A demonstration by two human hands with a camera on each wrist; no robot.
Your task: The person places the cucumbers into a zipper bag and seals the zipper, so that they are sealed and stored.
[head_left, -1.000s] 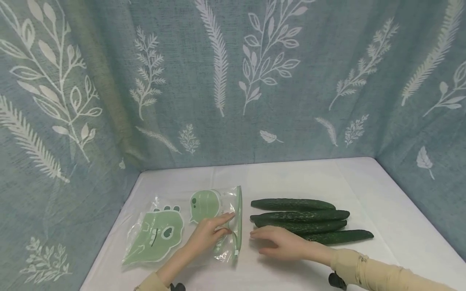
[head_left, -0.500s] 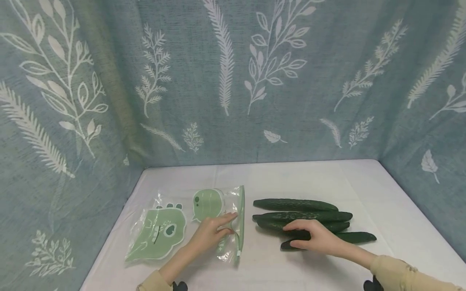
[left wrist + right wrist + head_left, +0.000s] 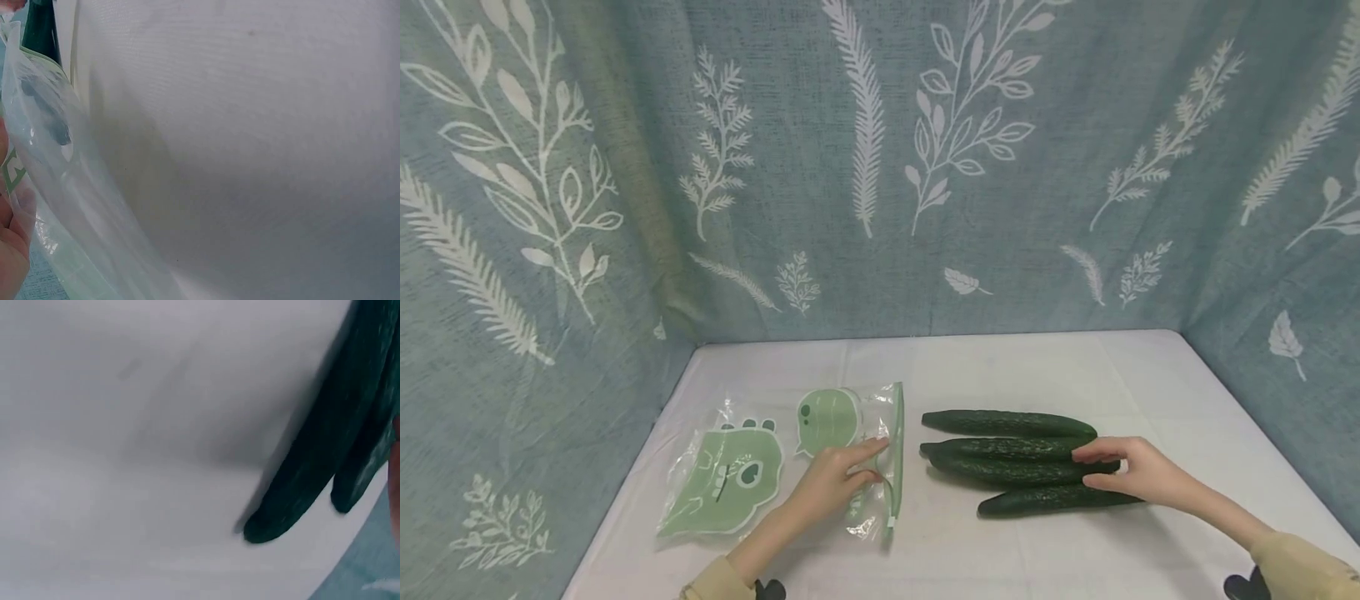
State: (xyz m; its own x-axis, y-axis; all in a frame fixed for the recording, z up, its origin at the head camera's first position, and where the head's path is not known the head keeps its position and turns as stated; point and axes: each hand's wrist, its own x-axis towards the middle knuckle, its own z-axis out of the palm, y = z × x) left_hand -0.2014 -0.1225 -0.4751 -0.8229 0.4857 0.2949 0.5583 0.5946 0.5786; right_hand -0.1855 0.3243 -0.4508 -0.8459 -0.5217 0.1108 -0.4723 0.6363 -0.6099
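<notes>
A clear zip bag (image 3: pixel 736 479) printed with green cartoon shapes lies flat on the left, its green zip edge (image 3: pixel 897 450) facing right. At that edge my left hand (image 3: pixel 829 483) pinches the plastic between thumb and fingers; in the left wrist view the film of the bag (image 3: pixel 94 194) stands lifted. Several dark green cucumbers (image 3: pixel 1000 473) lie side by side right of the bag. Over their right ends is my right hand (image 3: pixel 1138 473), fingers and thumb spread to either side of one cucumber; firm contact is hard to tell. The nearest cucumber (image 3: pixel 1037 502) lies slightly apart, in front.
A white cloth (image 3: pixel 985 558) covers the table. Blue-green curtains (image 3: pixel 880 292) with white leaf patterns enclose the back and both sides. A narrow strip of cloth separates the bag's zip edge from the cucumbers' left ends.
My right hand has moved right along the cucumbers, from their left ends to their right ends. The left hand stays at the bag's edge. The view has shifted slightly.
</notes>
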